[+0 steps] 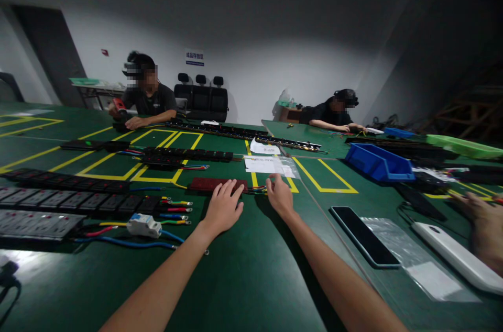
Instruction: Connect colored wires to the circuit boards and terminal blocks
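Observation:
A dark red rectangular module [200,184] lies on the green table, with thin coloured wires [257,190] coming out of its right end. My left hand [223,207] rests on the module from the near side, fingers stretched and a little spread. Curled at the wire ends, my right hand [280,196] pinches them between thumb and fingers; the exact grip is partly hidden. Just beyond lie white paper labels [264,164] and a clear plastic bag.
Left are black socket strips [82,201], lugged cables and a white circuit breaker [143,225]. Right are a phone [363,236], a white device [456,256], a blue bin [377,163] and another person's hand [487,227]. Two people sit across the table; one holds a red tool [120,107].

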### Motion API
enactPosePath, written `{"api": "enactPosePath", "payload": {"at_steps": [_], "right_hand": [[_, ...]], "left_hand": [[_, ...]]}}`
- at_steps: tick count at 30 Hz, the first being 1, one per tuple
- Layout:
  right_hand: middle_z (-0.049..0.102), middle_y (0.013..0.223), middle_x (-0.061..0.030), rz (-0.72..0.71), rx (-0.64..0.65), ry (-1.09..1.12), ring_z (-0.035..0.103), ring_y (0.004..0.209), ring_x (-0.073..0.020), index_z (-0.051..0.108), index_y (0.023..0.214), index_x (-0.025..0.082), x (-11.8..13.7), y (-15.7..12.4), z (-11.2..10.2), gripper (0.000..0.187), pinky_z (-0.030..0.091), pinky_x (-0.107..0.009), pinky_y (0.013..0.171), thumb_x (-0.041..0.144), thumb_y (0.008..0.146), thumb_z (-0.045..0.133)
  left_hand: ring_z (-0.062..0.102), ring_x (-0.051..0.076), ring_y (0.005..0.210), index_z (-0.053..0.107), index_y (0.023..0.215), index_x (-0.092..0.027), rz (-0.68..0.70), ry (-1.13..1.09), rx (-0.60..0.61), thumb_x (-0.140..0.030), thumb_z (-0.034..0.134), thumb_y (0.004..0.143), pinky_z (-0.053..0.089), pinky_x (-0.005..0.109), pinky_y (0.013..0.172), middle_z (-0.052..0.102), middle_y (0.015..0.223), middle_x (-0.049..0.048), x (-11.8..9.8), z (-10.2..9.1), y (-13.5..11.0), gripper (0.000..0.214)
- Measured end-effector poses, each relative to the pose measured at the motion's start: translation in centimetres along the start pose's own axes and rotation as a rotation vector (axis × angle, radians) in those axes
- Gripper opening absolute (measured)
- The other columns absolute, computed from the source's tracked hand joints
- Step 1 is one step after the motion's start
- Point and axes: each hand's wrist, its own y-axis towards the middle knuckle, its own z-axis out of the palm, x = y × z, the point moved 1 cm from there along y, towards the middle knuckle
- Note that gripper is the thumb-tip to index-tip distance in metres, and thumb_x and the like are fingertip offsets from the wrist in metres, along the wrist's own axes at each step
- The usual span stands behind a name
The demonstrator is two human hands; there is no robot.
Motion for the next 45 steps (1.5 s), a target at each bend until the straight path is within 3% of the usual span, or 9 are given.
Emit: {"api": "enactPosePath", "payload": {"at_steps": [17,45], "right_hand": [[0.066,0.079,-0.0025,-0.013,0.019,0.004,0.059,0.069,-0.0170,0.059,0.107,0.022,0.00,0.00,-0.02,0.021,0.025,-0.026,0.059,0.036,0.102,0.044],[0.069,0.085,-0.0043,0.005,0.021,-0.032,0.062,0.075,-0.0183,0.060,0.108,0.022,-0.06,-0.01,0.05,0.024,0.026,-0.027,0.060,0.038,0.103,0.043]], "left_hand": [[0.038,0.029,0.144,0.049,0.146,-0.022,-0.001,-0.008,0.000,-0.034,0.049,0.096,0.030,0.051,0.118,0.044,0.155,0.0124,0.12,0.12,-0.07,0.051],[0.037,0.029,0.145,0.048,0.146,-0.023,-0.002,-0.025,0.004,-0.033,0.048,0.097,0.028,0.051,0.119,0.044,0.155,0.0120,0.04,0.02,-0.13,0.051]]}}
